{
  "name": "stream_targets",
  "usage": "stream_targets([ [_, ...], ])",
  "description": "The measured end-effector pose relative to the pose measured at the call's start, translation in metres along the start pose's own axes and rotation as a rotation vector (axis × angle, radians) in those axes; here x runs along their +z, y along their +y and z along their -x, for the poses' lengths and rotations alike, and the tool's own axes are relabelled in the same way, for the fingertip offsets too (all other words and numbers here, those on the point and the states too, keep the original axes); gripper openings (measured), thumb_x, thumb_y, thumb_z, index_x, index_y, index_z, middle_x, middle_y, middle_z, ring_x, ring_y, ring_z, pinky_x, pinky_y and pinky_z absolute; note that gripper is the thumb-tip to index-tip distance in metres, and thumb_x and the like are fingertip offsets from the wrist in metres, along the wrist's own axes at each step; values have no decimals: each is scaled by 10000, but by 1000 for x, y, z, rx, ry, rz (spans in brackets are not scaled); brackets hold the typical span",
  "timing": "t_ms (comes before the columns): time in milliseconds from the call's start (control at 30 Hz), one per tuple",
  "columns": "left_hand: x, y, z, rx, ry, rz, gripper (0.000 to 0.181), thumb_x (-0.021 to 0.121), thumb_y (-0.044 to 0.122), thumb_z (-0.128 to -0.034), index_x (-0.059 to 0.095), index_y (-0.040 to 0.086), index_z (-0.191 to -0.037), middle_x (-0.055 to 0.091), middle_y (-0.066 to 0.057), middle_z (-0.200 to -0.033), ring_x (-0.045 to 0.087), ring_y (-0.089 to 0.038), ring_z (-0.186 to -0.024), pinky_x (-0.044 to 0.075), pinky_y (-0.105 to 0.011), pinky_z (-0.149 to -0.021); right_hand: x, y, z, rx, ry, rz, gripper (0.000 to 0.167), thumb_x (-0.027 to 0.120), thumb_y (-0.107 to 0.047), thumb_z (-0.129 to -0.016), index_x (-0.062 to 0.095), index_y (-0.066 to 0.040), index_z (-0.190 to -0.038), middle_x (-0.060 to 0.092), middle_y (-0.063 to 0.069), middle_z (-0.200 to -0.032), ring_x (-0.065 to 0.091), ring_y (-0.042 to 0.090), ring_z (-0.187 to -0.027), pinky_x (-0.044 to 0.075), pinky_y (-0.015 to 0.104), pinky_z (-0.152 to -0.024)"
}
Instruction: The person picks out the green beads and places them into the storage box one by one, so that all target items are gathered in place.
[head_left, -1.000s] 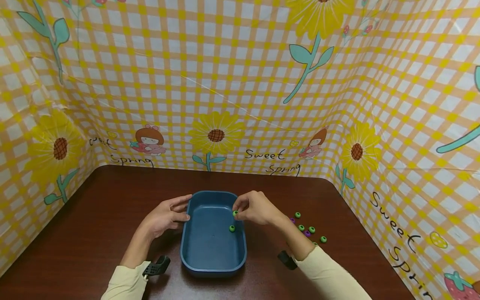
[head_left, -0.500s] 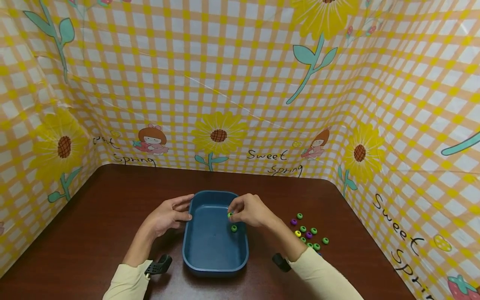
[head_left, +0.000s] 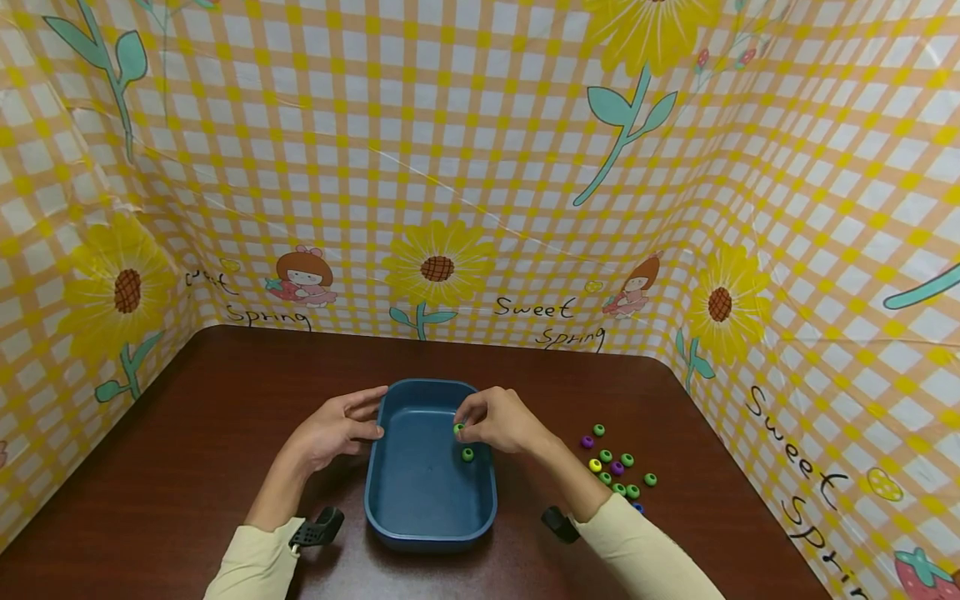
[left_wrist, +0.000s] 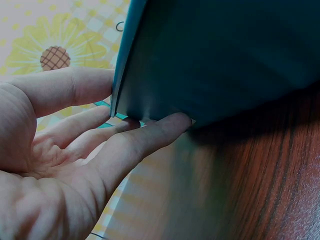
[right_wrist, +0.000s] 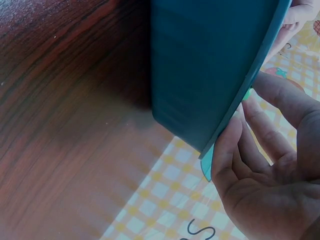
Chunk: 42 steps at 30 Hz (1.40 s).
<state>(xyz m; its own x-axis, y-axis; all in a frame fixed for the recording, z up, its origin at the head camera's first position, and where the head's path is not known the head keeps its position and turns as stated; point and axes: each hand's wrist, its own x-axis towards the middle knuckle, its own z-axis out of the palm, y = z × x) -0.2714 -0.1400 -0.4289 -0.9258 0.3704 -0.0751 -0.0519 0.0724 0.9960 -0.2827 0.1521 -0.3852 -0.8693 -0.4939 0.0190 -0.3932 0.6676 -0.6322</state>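
Note:
A blue rectangular tub (head_left: 427, 500) stands on the table in front of me. Against its left wall rests my left hand (head_left: 330, 432), fingers extended; up close in the left wrist view, fingertips touch the rim and outer side of the tub (left_wrist: 210, 65). Over the inner right part of the tub, my right hand (head_left: 506, 421) pinches a green bead (head_left: 459, 428) between thumb and fingers. Only a sliver of that bead (right_wrist: 246, 94) shows past the rim in the right wrist view. Another green bead (head_left: 468, 455) lies on the tub floor, near the right wall.
Right of the tub, several loose beads lie on the dark wood table (head_left: 247, 392): green beads (head_left: 627, 460), purple beads (head_left: 617, 468), a yellow bead (head_left: 595, 466) and a blue bead (head_left: 637, 507) partly behind the right sleeve. A patterned cloth (head_left: 465, 167) surrounds the table.
My right hand has moved a little left, further over the tub, with the green bead pinched. More loose beads show beside the right forearm. My left hand stays at the tub wall.

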Motion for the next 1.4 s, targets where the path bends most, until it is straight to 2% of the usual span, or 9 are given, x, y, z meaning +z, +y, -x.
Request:
stream_targets([
  [300, 1, 1, 0, -3, 4, -11, 689, 619, -9, -962, 321, 34, -1582, 376, -270, -1579, 581, -470, -1274, 582, -467, -880, 0, 1, 0, 2, -8, -2, 104, 798, -142, -866, 779, -122, -966, 725, -21, -782, 640, 90, -709, 529, 281, -668],
  [500, 1, 1, 0, -6, 7, -8, 691, 622, -8, -958, 329, 44, -1581, 379, -271, -1578, 583, -467, -1271, 584, -449, -866, -1, 1, 0, 5, -11, 6, 166, 804, -138, -860, 782, -92, -1018, 720, -19, -805, 635, 92, -725, 532, 276, -670],
  [1067, 0, -2, -1, -5, 5, -6, 691, 619, -12, -957, 327, 41, -1581, 382, -267, -1575, 598, -458, -1255, 589, -414, -831, -4, -1, 2, 14, -15, 16, 186, 814, -153, -857, 781, -157, -1040, 723, -34, -840, 643, 108, -785, 535, 289, -695],
  [1267, -1, -2, -1, 0, -1, 0, 689, 616, -10, -959, 325, 38, -1582, 381, -266, -1577, 603, -453, -1250, 590, -422, -843, -10, 0, 5, 0, -11, 25, 195, 814, -166, -858, 780, -164, -1050, 719, -38, -844, 644, 121, -801, 528, 288, -690],
  [1400, -1, -1, -2, 1, -3, 1, 689, 613, -16, -958, 322, 35, -1581, 379, -268, -1577, 605, -456, -1245, 593, -409, -831, -16, 4, 11, -8, -1, 42, 209, 816, -160, -854, 776, -133, -1057, 713, -35, -837, 642, 123, -792, 530, 282, -680],
])
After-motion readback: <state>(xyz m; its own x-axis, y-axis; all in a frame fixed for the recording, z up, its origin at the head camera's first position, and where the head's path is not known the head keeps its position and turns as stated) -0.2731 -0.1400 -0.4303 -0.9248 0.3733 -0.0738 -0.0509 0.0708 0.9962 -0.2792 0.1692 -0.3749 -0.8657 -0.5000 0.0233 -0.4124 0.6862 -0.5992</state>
